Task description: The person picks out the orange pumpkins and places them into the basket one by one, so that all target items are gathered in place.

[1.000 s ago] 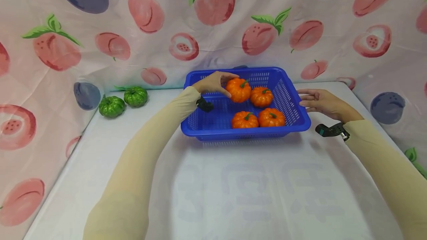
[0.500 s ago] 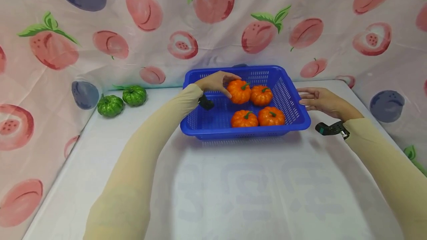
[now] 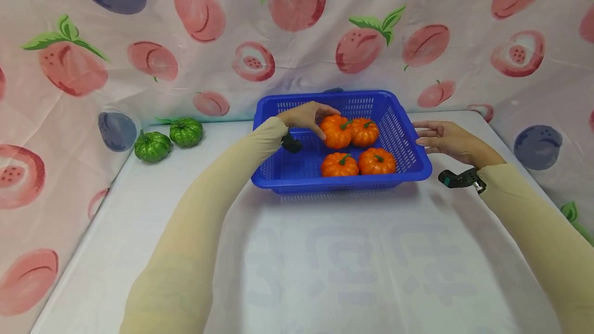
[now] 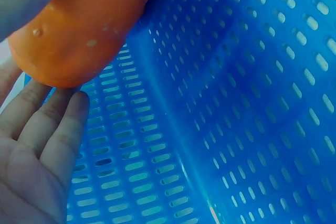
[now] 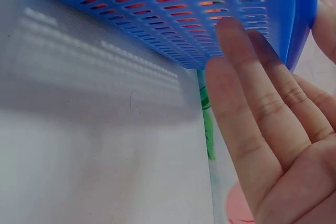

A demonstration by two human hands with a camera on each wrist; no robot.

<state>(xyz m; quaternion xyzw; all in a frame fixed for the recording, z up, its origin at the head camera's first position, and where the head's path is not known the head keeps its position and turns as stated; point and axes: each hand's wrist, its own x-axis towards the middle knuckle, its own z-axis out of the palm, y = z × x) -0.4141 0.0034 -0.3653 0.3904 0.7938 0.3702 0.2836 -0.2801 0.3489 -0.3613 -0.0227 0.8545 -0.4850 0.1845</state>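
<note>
My left hand (image 3: 303, 117) is inside the blue plastic basket (image 3: 325, 183) and grips a small orange pumpkin (image 3: 336, 132). In the left wrist view the thumb lies over this pumpkin (image 4: 84, 30) and the fingertips are under it. A second orange pumpkin (image 3: 365, 133) sits right beside it. Two more, a left front pumpkin (image 3: 340, 165) and a right front pumpkin (image 3: 377, 161), lie along the near wall. My right hand (image 3: 447, 140) is at the basket's right side, fingers fairly straight against or very near the slotted wall (image 5: 173, 3); contact is hard to tell.
Two green pumpkins, a left one (image 3: 152, 147) and a right one (image 3: 186, 132), lie on the white table (image 3: 352, 262) left of the basket. A fruit-print cloth (image 3: 297, 66) hangs behind, close to the basket's back rim.
The left hand has moved slightly right and down with its pumpkin, closer to the back right pumpkin. My right hand keeps its place at the basket's side.
</note>
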